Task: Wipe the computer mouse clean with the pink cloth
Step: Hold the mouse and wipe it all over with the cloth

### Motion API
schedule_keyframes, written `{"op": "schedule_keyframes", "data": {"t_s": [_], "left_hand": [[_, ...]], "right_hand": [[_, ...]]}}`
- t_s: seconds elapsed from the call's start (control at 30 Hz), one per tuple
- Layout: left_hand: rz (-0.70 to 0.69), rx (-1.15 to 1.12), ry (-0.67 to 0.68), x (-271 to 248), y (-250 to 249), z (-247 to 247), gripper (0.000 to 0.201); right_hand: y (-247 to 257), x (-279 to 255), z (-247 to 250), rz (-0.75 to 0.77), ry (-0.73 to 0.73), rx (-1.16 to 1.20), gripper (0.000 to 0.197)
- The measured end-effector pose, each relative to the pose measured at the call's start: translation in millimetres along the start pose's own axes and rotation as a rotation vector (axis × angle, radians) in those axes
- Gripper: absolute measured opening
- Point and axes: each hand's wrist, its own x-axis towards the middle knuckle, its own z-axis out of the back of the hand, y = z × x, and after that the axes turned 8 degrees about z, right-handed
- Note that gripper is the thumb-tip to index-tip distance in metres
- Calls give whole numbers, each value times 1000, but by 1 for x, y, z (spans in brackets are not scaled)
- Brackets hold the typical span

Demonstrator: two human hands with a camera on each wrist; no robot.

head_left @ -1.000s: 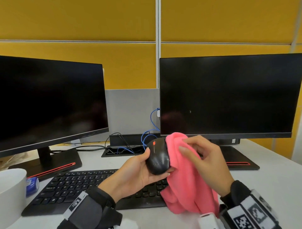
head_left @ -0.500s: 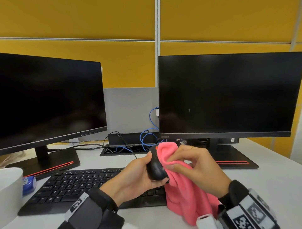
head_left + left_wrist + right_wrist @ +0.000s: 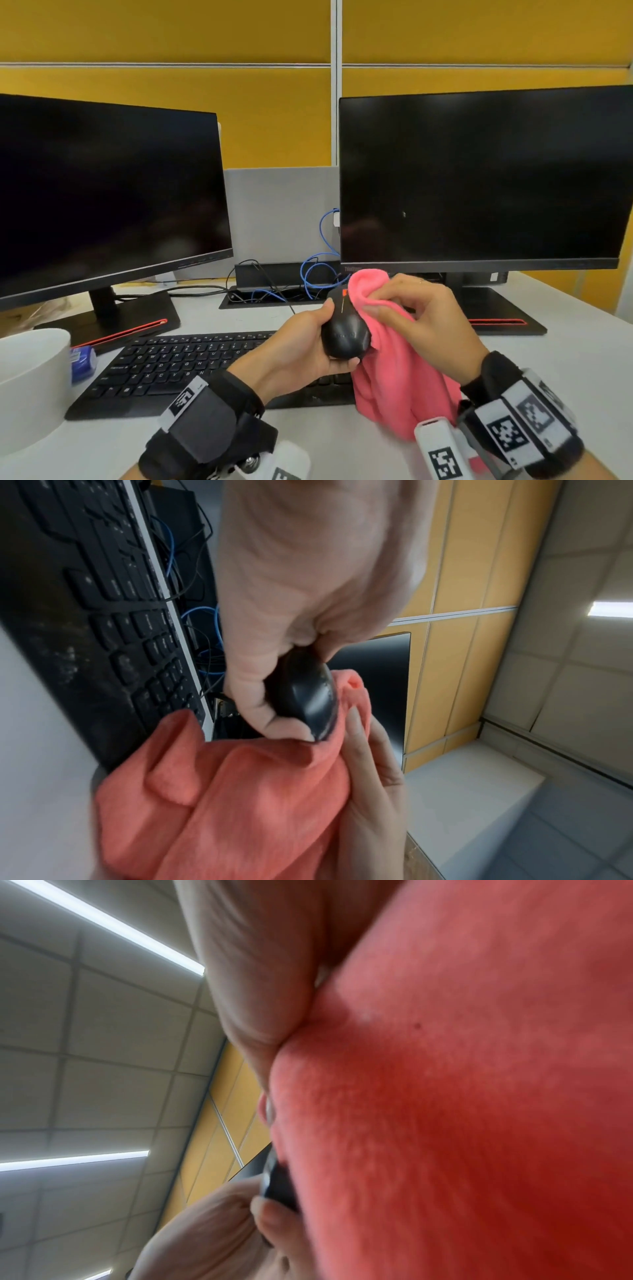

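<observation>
- My left hand (image 3: 301,346) was wrapped around the black computer mouse (image 3: 346,334), thumb along its left flank, fingers curled under its near end, lifting it clear of the desk.
- My right hand (image 3: 428,322) had its fingers bunched on the pink cloth (image 3: 394,370), pressing a fold of it against the mouse's right side; the rest of the cloth hung down toward 6 o'clock, over the near right corner of the keyboard.
- From the left wrist, the mouse (image 3: 304,696) sat in my curled fingers with the cloth (image 3: 222,799) touching its lower edge.
- From the right wrist, cloth (image 3: 462,1096) filled most of the view, with a sliver of the mouse (image 3: 279,1188) showing beside it.
- The white desk (image 3: 565,359) ran across the scene, and a black keyboard (image 3: 171,366) lay flat on it at 9 o'clock of the mouse.
- Two dark monitors stood behind: one (image 3: 102,195) at 10 o'clock, the other (image 3: 479,178) at 1 o'clock, each on a black base with a red stripe.
- Blue cables (image 3: 318,270) looped at 12 o'clock of the mouse, in front of a grey panel (image 3: 281,212).
- A white round container (image 3: 30,383) stood at the desk's left edge, a small blue item (image 3: 82,361) touching its right side.
- Yellow partition panels (image 3: 171,44) closed off the back, split by a pale vertical post.
- The wrist views showed ceiling tiles with strip lights (image 3: 109,923).
</observation>
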Motion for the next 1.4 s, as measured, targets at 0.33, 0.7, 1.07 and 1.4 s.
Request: {"op": "schedule_keyframes", "data": {"t_s": [0.33,0.7,1.07,1.4], "left_hand": [[-20,16,-15,-1,-1,-1,42],[-13,57,-7,-1,2,-4,42],[-45,40,-29,-3,-7,3,41],[-36,12,-38,-2,-3,-1,41]], "right_hand": [[2,-1,4,-36,148,98,8],[2,1,5,-6,31,-1,8],[6,1,-1,-10,158,69,10],[6,3,2,-12,149,38,11]]}}
